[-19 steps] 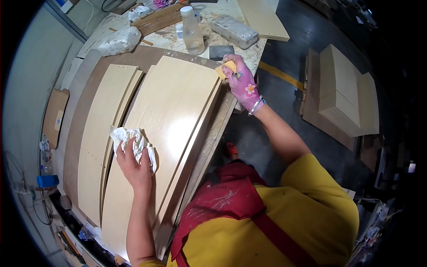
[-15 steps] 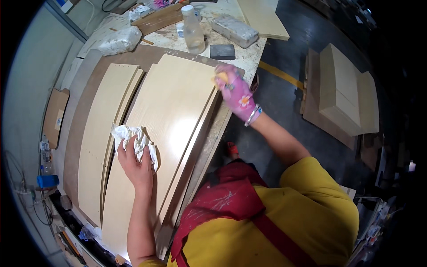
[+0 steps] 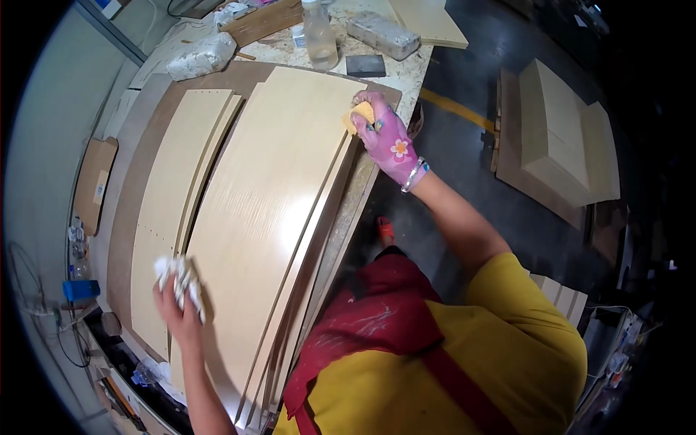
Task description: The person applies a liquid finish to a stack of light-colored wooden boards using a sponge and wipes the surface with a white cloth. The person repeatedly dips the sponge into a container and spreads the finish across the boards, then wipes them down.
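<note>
A pale wooden panel (image 3: pixel 268 159) lies on top of a stack of like panels on the workbench. My left hand (image 3: pixel 178 308), bare, is closed on a crumpled white cloth (image 3: pixel 177 274) over the left edge of this panel, beside the gap to a second stack. My right hand (image 3: pixel 384 138) wears a pink flowered glove and pinches a small yellow-orange pad (image 3: pixel 359 117), maybe a sponge or folded sandpaper, at the panel's far right corner. To the left of the gap lie narrower pale panels (image 3: pixel 170 163) with rows of small holes.
On the bench's far end are a clear plastic bottle (image 3: pixel 320 40), a dark grey block (image 3: pixel 365 66), a whitish wrapped brick-like block (image 3: pixel 383 35) and a white wrapped bundle (image 3: pixel 201 56). More panels (image 3: pixel 558 138) stand stacked on the floor at right.
My left hand has moved left and nearer to me with the cloth. My right hand stays at the far corner, with the pad now showing more clearly.
</note>
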Demonstrator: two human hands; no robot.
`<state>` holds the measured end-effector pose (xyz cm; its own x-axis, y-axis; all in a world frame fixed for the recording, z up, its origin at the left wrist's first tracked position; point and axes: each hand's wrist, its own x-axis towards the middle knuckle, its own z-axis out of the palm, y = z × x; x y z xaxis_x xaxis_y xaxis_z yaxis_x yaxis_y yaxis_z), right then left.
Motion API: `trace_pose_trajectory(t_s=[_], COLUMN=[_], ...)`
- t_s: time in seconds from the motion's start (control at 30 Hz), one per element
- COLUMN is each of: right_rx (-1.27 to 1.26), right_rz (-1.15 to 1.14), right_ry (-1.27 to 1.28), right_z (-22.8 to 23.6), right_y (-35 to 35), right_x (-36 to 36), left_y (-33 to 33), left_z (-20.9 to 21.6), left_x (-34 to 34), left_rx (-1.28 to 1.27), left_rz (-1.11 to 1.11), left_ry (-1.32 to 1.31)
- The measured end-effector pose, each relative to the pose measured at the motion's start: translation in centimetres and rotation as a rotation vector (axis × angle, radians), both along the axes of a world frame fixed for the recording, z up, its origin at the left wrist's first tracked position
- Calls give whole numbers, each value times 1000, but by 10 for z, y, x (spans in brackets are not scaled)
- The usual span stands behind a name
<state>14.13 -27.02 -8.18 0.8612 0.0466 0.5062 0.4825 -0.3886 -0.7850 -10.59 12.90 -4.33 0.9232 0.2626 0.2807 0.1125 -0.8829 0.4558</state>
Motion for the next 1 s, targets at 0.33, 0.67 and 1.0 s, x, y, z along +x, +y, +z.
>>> trace_pose_trajectory(t_s=[0.33, 0.67, 1.0], right_rx=[-128, 131, -367], right_rz=[395, 233, 456], right_ry=[-152, 104, -161], right_z=[-2, 16, -17], right_y=[89, 38, 107], right_x=[-140, -74, -186], left_y=[44, 43, 48], left_z=[-28, -23, -25], left_x=[-107, -105, -112], left_rx=[172, 142, 168], left_rz=[263, 234, 188], left_ry=[28, 12, -46])
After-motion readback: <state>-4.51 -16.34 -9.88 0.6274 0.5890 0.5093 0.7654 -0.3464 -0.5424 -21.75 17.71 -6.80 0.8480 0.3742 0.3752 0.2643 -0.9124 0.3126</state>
